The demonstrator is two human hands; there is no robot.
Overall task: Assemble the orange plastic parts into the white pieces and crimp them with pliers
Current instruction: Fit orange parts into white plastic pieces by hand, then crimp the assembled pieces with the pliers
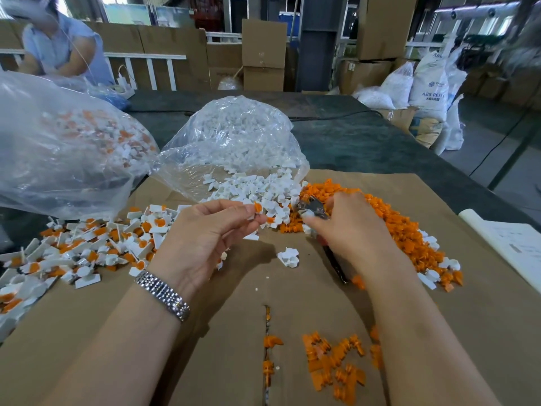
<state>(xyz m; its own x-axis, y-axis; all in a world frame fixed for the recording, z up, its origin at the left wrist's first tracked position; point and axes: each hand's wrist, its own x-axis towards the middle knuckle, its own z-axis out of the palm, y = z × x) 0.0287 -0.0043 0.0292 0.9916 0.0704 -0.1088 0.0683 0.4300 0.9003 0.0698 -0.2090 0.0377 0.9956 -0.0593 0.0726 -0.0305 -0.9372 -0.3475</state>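
My left hand (pixel 210 230) pinches a white piece with an orange part in it (pixel 257 208) between thumb and fingertips. My right hand (pixel 348 227) grips the pliers (pixel 314 209); their metal jaws stick out toward the left and the dark handle (pixel 336 263) runs under my palm. A heap of loose white pieces (pixel 257 189) lies just beyond both hands. Loose orange parts (pixel 404 230) are piled to the right of it. Joined white-and-orange pieces (pixel 87 247) are spread at the left.
Brown cardboard (pixel 292 294) covers the table. A clear bag of white pieces (pixel 234 133) and another clear bag (pixel 58 142) stand behind the piles. A single white piece (pixel 288 256) and several orange parts (pixel 333 361) lie near me. A person (pixel 61 45) sits at far left.
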